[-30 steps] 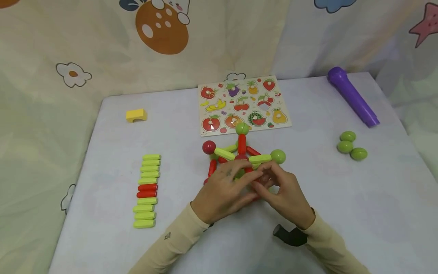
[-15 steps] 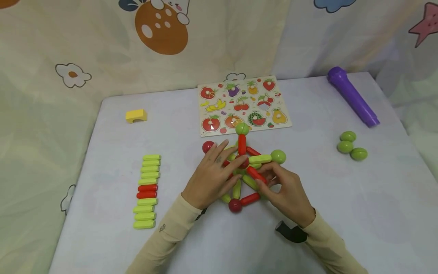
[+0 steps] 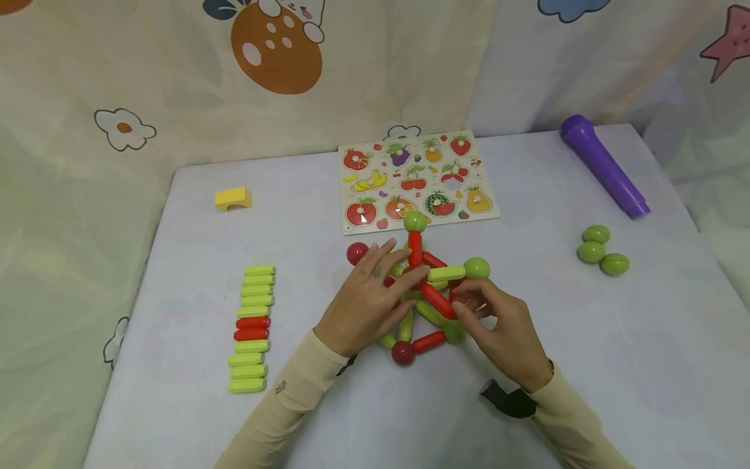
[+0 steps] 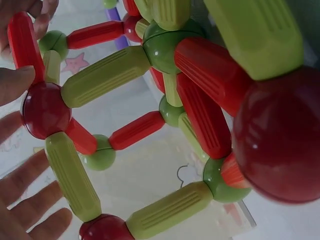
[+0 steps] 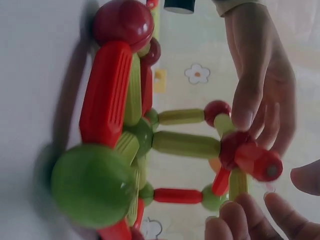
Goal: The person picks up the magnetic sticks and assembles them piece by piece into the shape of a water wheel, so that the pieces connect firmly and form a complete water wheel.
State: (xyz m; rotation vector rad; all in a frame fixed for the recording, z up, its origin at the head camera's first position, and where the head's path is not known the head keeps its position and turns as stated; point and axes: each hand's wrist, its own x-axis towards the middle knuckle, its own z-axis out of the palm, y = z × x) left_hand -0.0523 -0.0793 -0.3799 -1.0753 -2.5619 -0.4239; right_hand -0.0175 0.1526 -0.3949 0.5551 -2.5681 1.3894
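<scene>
Left hand [image 3: 366, 303] flat, fingers straight against toy frame [image 3: 417, 286] mid-table; right hand [image 3: 498, 329] pinching loose red stick [image 3: 438, 300]. Left wrist: red ball [image 4: 45, 110] at fingertips, palm cropped. Right wrist: stick end near red hub [image 5: 235, 145]; clumsy nudge probably collapses frame.

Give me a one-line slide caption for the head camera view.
Two hands, left and right, work on a red-and-green rod-and-ball structure on a white table, spare rods lined up beside it.

Head view looks down; wrist views closely share the rod-and-ball frame [image 3: 418, 286].
</scene>
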